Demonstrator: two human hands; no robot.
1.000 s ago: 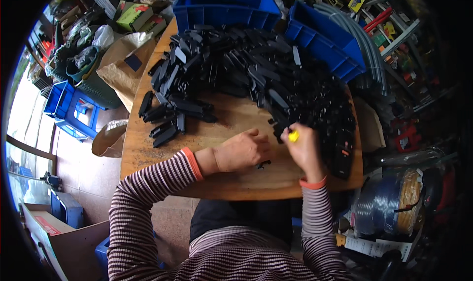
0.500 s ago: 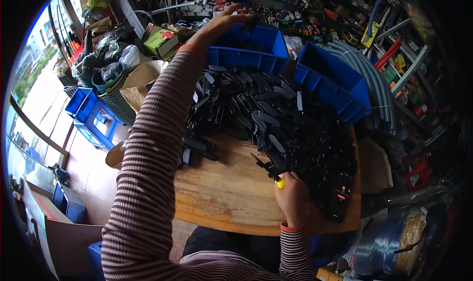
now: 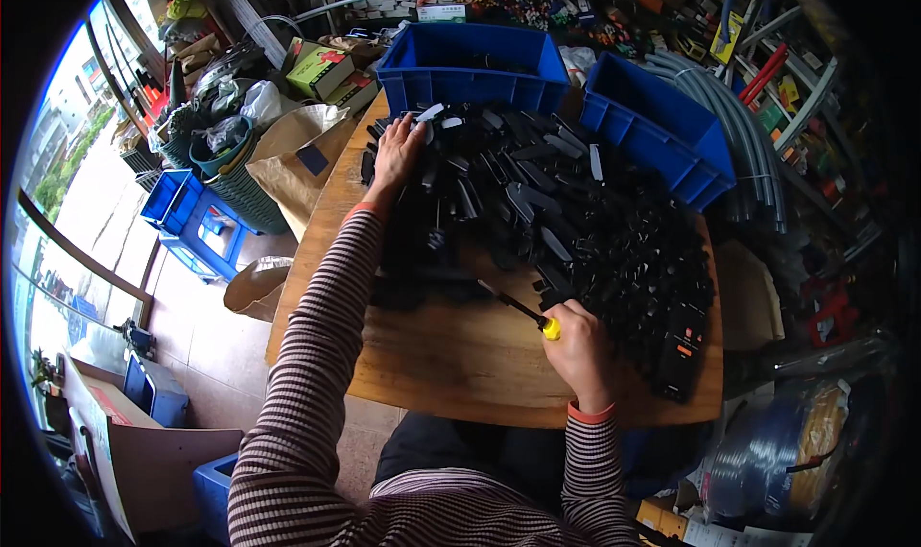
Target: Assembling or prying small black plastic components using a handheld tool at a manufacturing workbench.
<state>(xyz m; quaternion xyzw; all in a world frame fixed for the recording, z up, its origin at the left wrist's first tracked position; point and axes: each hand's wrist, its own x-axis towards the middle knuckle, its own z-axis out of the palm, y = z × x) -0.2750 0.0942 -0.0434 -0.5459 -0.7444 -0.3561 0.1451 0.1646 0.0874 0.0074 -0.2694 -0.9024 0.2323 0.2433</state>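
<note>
My right hand is closed around a screwdriver with a yellow handle; its dark shaft points left and away over the wooden table. A broad heap of black plastic parts, many of them long and flat, covers the far half of the table. At the heap's far left edge lies my left hand, fingers stretched forward on the parts and holding nothing that I can see. On the right, among smaller black pieces, is a flat black object with orange marks.
Beyond the heap stands a blue crate with dark parts inside; a second blue crate is tilted beside it. Grey hose coils sit at the right. A brown paper bag and a blue stool are at the left.
My left hand has come back from above the far blue crate and down onto the heap's left edge. My right hand keeps the screwdriver, whose shaft now shows more clearly.
</note>
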